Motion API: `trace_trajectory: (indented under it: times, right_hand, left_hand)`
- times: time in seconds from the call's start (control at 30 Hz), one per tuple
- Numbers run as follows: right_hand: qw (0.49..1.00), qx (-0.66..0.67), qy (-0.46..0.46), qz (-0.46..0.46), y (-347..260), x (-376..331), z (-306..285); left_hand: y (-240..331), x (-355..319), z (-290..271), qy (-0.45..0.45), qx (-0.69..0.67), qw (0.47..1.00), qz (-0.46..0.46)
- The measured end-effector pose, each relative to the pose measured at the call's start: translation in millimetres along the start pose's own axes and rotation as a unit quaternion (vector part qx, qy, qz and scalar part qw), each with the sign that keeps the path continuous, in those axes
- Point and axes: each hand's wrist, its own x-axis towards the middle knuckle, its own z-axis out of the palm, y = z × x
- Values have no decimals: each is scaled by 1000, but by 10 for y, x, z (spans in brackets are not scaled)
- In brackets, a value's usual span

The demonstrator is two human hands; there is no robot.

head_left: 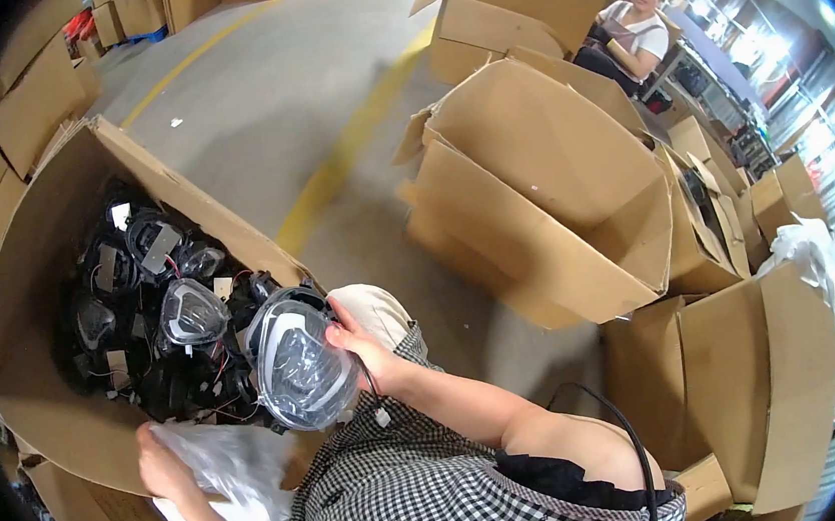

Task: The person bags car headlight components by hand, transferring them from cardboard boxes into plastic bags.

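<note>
My right hand (371, 357) grips a vehicle lamp (299, 367) by its right edge. The lamp has a rounded transparent cover, and its thin cable ends in a white connector (382, 418) that dangles below my hand. My left hand (162, 466) is closed on a translucent plastic bag (230, 457) at the near edge of a large carton (37, 327). Inside that carton lies a heap of similar black lamps with wires, among them one with a clear cover (193, 312). The held lamp is over the carton's right edge, close to my checked apron (399, 483).
An open carton (534, 219) stands ahead to the right, with more cartons (741, 380) at my right side. Farther back a person (632, 34) sits beside a work table. Yellow lines (338, 163) cross the grey floor. Stacked boxes (42, 116) stand at the far left.
</note>
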Motion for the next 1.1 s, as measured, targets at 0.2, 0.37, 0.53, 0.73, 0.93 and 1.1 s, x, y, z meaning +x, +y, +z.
trace_trajectory:
  times: [0.2, 0.37, 0.53, 0.73, 0.93, 1.1]
  right_hand:
    - [935, -125, -282, 178, 542, -24, 493]
    - [896, -71, -265, 349, 1063, 92, 357]
    - [954, -277, -82, 81, 1072, 317, 344]
    - [940, -340, 36, -17, 1100, 339, 326]
    - [901, -426, 70, -35, 1135, 326, 115]
    - [528, -846, -34, 67, 911, 83, 279]
  left_hand:
    - [219, 115, -80, -31, -29, 972, 229]
    - [537, -265, -885, -232, -375, 878, 183]
    - [326, -905, -949, -60, -183, 966, 171]
    - [92, -1395, -150, 17, -115, 983, 140]
    - [-43, -1556, 96, -74, -374, 920, 87]
    - [-157, -1456, -162, -260, -808, 504, -157]
